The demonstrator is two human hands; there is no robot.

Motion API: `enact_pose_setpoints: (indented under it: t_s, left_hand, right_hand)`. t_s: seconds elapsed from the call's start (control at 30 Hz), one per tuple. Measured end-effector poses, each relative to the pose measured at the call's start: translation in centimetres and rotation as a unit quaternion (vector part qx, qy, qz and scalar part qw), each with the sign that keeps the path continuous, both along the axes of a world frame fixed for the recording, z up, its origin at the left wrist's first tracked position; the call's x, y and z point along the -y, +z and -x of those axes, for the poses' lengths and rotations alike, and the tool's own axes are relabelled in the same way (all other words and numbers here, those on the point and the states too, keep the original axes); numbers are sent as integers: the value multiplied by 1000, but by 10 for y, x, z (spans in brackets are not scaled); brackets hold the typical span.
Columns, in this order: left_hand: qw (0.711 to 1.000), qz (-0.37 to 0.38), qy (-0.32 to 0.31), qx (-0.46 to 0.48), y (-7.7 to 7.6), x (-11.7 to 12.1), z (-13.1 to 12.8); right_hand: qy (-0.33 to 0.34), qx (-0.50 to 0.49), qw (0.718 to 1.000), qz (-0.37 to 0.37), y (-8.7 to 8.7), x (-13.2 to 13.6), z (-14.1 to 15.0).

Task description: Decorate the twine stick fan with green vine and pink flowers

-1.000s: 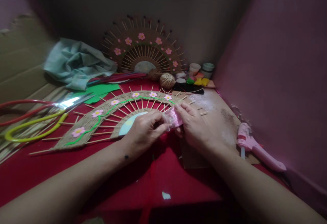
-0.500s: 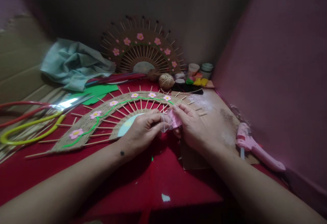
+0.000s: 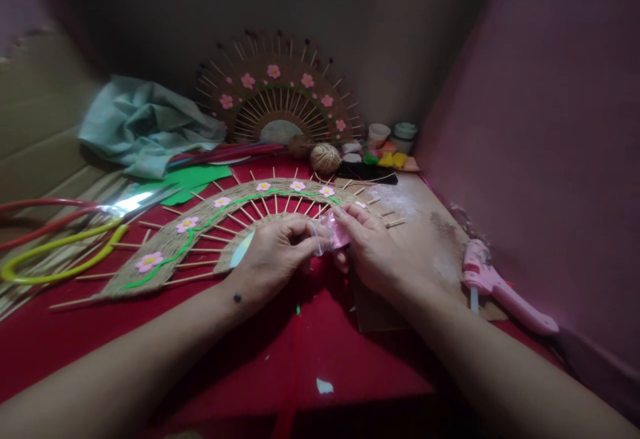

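Observation:
Between my two hands is a small clear plastic packet (image 3: 336,229) with something pink inside. My left hand (image 3: 277,245) pinches its clear, crumpled end. The pink end is gripped by my right hand (image 3: 373,242), thumb on top and fingers curled beneath. Just behind my hands lies a fan-shaped woven piece (image 3: 200,215) of twine and thin sticks. Pink flowers with yellow centres and a wavy green line run along its band. My hands cover part of its right side and of the pale blue half-circle (image 3: 242,251) at its middle.
Large scissors (image 3: 110,211) lie at the left by green sheets (image 3: 195,182) and a pale blue cloth (image 3: 150,122). A second fan (image 3: 295,72) leans at the back, near a twine ball (image 3: 325,159) and clay packets (image 3: 393,160). A pink glue gun (image 3: 500,285) lies right, beside cardboard (image 3: 440,245).
Both hands still hold the packet. My left hand has shifted slightly left along with the clear end, and my right fingers have moved a little on the pink part.

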State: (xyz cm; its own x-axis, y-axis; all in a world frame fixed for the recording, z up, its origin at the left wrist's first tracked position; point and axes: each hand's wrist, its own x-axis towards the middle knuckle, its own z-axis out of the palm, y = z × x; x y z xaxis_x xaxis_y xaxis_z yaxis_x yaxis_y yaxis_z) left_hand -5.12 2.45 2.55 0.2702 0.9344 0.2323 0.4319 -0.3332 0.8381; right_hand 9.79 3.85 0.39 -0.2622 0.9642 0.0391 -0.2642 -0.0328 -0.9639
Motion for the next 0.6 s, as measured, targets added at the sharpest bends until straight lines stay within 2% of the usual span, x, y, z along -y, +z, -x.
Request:
enact_pose_setpoints:
  t_s: [0.07, 0.2, 0.37, 0.6]
  left_hand:
    - [1000, 12, 13, 4, 0, 1, 0]
    - [999, -13, 33, -13, -2, 1, 0]
    - [999, -30, 15, -7, -3, 0, 2]
    - [999, -49, -13, -3, -7, -2, 3]
  right_hand:
    - [10, -6, 1000, 1, -2, 0, 0]
    - [11, 0, 1000, 3, -3, 0, 1]
    - [24, 9, 1000, -7, -2, 0, 0]
    - [-7, 44, 999, -18, 2, 0, -1]
